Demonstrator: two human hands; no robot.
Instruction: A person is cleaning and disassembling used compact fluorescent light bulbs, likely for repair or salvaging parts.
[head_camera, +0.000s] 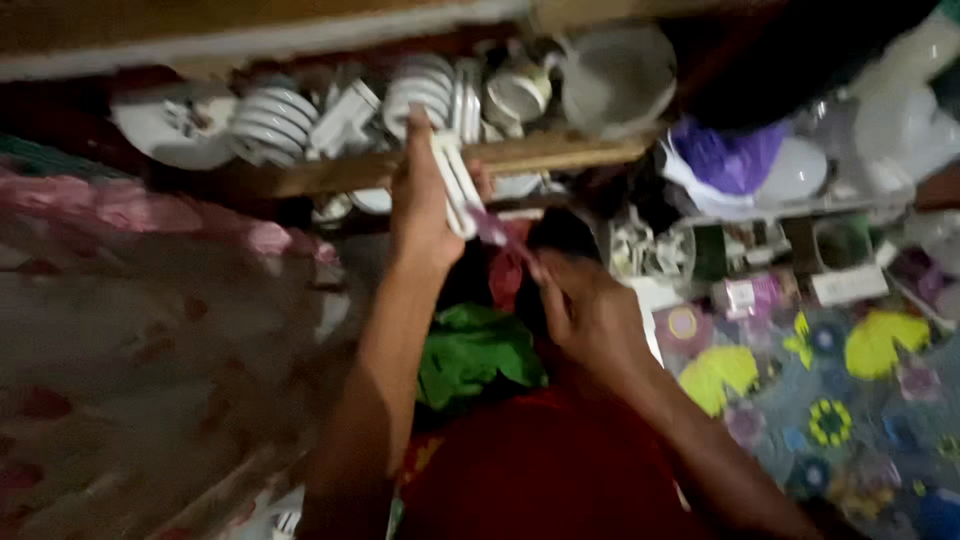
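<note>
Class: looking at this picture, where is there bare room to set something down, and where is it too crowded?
Bare room: the flowered cloth right of the right hand. Crowded: the wooden shelf packed with white plates, where the left hand holds white pieces.

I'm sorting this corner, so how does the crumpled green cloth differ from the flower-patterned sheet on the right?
The crumpled green cloth is plain, one colour and bunched in a heap between the forearms; the flower-patterned sheet is blue-grey with yellow flowers and lies spread flat. The cloth looks much smaller. Both appear to be soft fabric.
</note>
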